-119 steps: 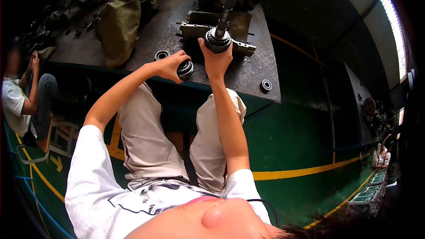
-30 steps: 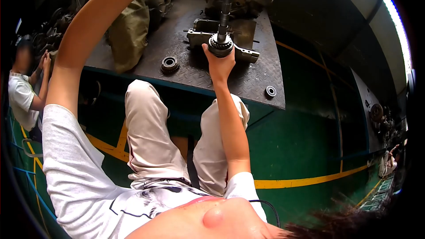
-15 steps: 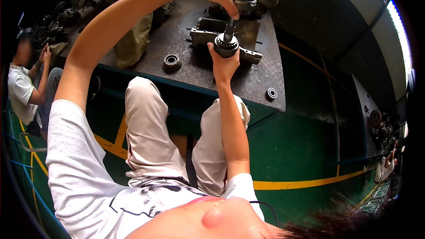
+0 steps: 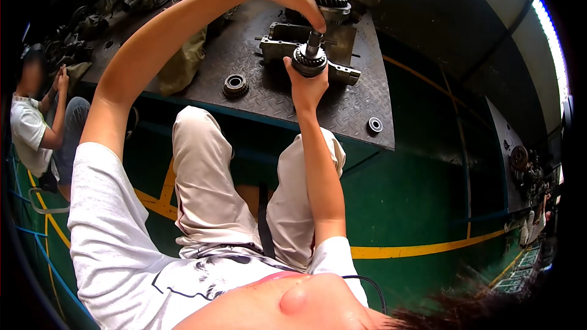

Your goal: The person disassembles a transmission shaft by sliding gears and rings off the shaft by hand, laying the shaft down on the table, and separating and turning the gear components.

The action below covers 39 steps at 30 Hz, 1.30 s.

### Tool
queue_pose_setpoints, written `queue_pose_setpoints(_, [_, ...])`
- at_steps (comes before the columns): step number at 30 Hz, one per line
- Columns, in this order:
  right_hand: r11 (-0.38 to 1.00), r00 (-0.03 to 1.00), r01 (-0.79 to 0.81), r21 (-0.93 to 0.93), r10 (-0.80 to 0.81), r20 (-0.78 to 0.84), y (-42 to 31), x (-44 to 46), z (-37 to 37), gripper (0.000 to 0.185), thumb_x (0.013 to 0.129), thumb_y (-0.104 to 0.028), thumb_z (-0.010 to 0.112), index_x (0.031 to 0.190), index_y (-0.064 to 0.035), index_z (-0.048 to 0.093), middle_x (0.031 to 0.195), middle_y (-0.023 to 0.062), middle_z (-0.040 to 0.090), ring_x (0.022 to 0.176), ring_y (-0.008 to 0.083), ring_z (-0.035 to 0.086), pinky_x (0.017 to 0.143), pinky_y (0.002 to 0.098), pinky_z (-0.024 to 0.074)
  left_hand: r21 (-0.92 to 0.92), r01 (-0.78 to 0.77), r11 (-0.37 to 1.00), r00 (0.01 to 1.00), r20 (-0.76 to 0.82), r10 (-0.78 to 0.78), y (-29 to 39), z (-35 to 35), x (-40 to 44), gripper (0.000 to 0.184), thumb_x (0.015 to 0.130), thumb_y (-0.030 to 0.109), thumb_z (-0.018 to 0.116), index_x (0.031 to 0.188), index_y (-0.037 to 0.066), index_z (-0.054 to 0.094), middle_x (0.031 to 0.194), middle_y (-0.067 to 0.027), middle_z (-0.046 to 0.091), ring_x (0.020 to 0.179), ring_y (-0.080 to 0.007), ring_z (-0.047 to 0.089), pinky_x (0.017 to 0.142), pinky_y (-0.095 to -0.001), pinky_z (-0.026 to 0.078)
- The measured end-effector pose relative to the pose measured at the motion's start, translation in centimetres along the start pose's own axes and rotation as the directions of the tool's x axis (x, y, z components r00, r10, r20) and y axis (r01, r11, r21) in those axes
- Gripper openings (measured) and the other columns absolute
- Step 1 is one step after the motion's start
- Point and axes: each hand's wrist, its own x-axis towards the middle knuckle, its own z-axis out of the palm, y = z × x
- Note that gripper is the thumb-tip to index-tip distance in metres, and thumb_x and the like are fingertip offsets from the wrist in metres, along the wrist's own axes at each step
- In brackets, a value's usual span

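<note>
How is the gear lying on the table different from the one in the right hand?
The loose gear lies on the table, while the held gear sits in the right hand. The loose gear shows an open hole; the held gear has a shaft rising from its middle. Both are round, toothed and metal-looking.

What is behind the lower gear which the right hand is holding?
Behind the lower gear a metal housing shows; what the gear and right hand cover cannot be seen.
</note>
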Motion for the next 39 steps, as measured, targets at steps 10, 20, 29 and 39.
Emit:
queue_pose_setpoints(10, [0.999, 0.999, -0.034, 0.031, 0.034, -0.017, 0.0, 0.1, -0.5, 0.058, 0.07, -0.024, 0.09, 0.111, 0.0037, 0.061, 0.1, 0.0106, 0.071, 0.089, 0.0152, 0.066, 0.086, 0.0281, 0.0509, -0.033, 0.006, 0.999, 1.0, 0.001, -0.005, -1.2, 3.6, -0.1, 0.074, 0.061, 0.013, 0.086, 0.126, 0.001, 0.055, 0.106, -0.0078, 0.066, 0.098, -0.0164, 0.062, 0.09, -0.0295, 0.05])
queue_pose_setpoints(20, [1.0, 0.999, 0.012, 0.003, -0.012, -0.037, 0.1, 0.1, -0.1, 0.055, 0.069, -0.02, 0.089, 0.109, 0.0031, 0.059, 0.096, 0.0132, 0.072, 0.087, 0.0159, 0.069, 0.081, 0.0287, 0.0531, -0.018, -0.002, 1.0, 0.997, -0.071, 0.001, -1.8, 3.8, -0.4, 0.078, 0.06, 0.015, 0.087, 0.129, 0.002, 0.054, 0.109, -0.009, 0.066, 0.102, -0.0181, 0.062, 0.095, -0.0326, 0.05])
queue_pose_setpoints(29, [1.0, 0.999, 0.014, -0.002, -0.014, -0.044, 0.2, 0.1, 0.0, 0.055, 0.069, -0.019, 0.089, 0.11, 0.0032, 0.06, 0.097, 0.0138, 0.072, 0.087, 0.0173, 0.07, 0.081, 0.0295, 0.0535, 0.006, -0.004, 1.0, 0.997, -0.083, 0.005, -1.9, 4.0, -0.4, 0.078, 0.061, 0.015, 0.087, 0.131, 0.002, 0.053, 0.112, -0.0103, 0.066, 0.103, -0.0183, 0.063, 0.096, -0.0329, 0.05])
queue_pose_setpoints(39, [1.0, 0.998, 0.014, 0.008, -0.014, -0.059, 0.2, 0.2, -0.2, 0.054, 0.07, -0.017, 0.088, 0.111, 0.0036, 0.059, 0.098, 0.0141, 0.072, 0.089, 0.0183, 0.07, 0.082, 0.0301, 0.0535, -0.122, -0.079, 0.989, 0.97, -0.237, 0.048, -2.8, 5.5, -1.0, 0.068, 0.061, 0.024, 0.09, 0.115, -0.002, 0.058, 0.106, -0.0138, 0.068, 0.099, -0.0204, 0.065, 0.09, -0.0321, 0.051])
